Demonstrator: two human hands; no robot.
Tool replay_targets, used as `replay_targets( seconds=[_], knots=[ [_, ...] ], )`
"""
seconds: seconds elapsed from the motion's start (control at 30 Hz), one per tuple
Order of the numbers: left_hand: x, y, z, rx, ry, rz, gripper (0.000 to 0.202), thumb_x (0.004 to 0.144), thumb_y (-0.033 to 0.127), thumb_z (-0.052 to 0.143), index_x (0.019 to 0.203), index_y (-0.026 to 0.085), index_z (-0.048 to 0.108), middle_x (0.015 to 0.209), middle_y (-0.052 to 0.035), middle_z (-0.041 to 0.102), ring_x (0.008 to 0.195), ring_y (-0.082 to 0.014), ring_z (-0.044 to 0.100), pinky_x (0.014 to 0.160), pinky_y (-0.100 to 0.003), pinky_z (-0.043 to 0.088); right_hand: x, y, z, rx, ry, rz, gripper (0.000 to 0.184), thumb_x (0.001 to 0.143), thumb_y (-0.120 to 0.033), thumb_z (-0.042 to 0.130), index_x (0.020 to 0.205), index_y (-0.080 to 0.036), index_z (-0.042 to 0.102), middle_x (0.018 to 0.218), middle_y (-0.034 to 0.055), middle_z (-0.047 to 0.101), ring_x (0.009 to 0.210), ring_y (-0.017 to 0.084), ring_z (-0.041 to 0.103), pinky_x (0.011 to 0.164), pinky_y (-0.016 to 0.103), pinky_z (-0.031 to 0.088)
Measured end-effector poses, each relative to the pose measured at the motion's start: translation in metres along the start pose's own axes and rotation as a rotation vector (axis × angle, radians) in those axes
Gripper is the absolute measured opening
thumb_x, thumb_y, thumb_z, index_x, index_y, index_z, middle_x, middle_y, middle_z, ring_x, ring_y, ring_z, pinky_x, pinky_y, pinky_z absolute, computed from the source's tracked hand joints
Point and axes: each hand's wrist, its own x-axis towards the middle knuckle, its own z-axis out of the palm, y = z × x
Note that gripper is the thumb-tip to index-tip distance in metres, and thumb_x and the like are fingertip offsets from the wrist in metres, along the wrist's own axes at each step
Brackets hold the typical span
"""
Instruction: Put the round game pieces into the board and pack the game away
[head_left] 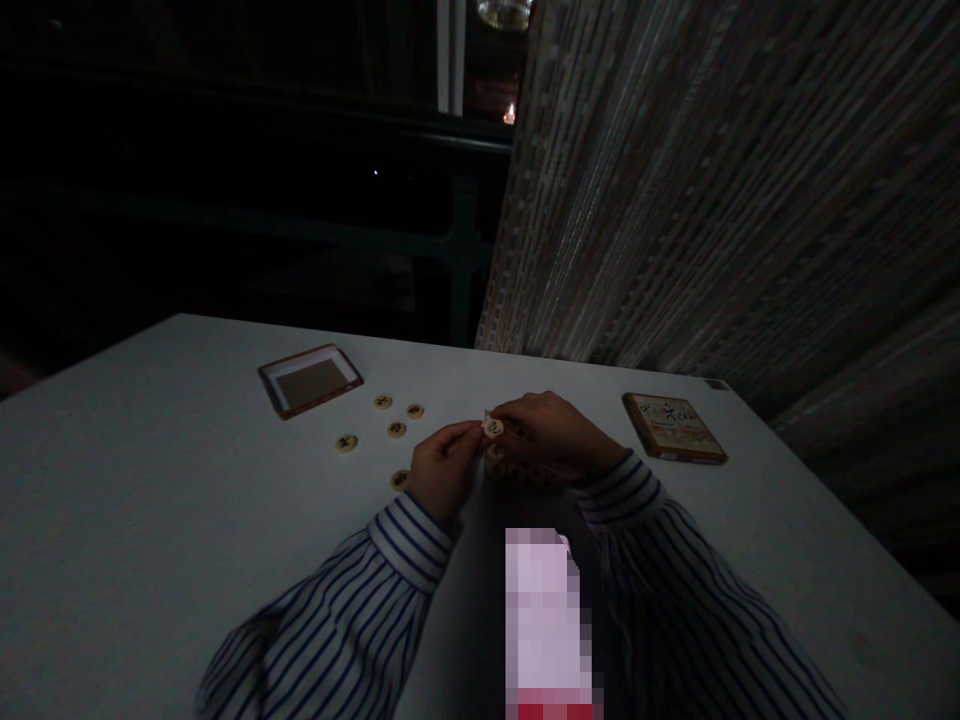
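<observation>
At the frame's centre, the left hand (pixel 444 468) and right hand (pixel 553 428) pinch one round game piece (pixel 493 428) between their fingers, neither nearer; more pieces (pixel 495 463) sit just below it.

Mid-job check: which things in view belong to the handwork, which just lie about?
In the job:
round piece, at fingertips of left hand and right hand
loose pieces, likely same set

Apparently lying about:
open tray, left
picture-topped box or lid, right

A white table (pixel 135 480) is dimly lit and backed on the far right by a stringy curtain (pixel 645 180), while a greenish rail (pixel 375 238) is nearly swallowed by darkness at far left.
</observation>
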Motion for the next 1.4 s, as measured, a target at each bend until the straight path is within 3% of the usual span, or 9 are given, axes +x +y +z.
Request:
replay_targets(
  seconds=[0.37, 0.8, 1.4],
  knots=[
    [-0.002, -0.006, 0.002, 0.223, 0.036, 0.063, 0.023, 0.068, 0.032, 0.058, 0.081, 0.013, 0.065, 0.071, -0.0053, 0.068, 0.067, -0.0161, 0.063, 0.063, -0.027, 0.051, -0.009, 0.022, -0.005, -0.076, -0.003, 0.150, 0.033, 0.079, -0.036, 0.048, 0.106, -0.020, 0.059, 0.092, 0.0058, 0.066, 0.081, 0.019, 0.059, 0.070, 0.027, 0.038],
    [-0.006, -0.009, 0.004, 0.288, 0.002, 0.060, 0.021, 0.071, 0.029, 0.053, 0.082, 0.014, 0.063, 0.070, -0.0042, 0.067, 0.065, -0.0146, 0.062, 0.058, -0.023, 0.049, -0.007, 0.035, 0.012, -0.156, -0.182, 0.127, 0.031, 0.077, -0.035, 0.049, 0.104, -0.022, 0.059, 0.101, 0.0069, 0.061, 0.094, 0.021, 0.053, 0.076, 0.031, 0.034],
    [-0.005, -0.014, 0.001, 0.346, -0.025, 0.048, 0.023, 0.073, 0.030, 0.051, 0.084, 0.014, 0.063, 0.075, -0.0051, 0.067, 0.069, -0.0152, 0.061, 0.061, -0.024, 0.048, -0.007, 0.039, 0.021, -0.117, -0.228, 0.145, 0.033, 0.081, -0.041, 0.043, 0.104, -0.023, 0.059, 0.105, 0.0073, 0.058, 0.096, 0.020, 0.050, 0.076, 0.030, 0.034]
  ],
)
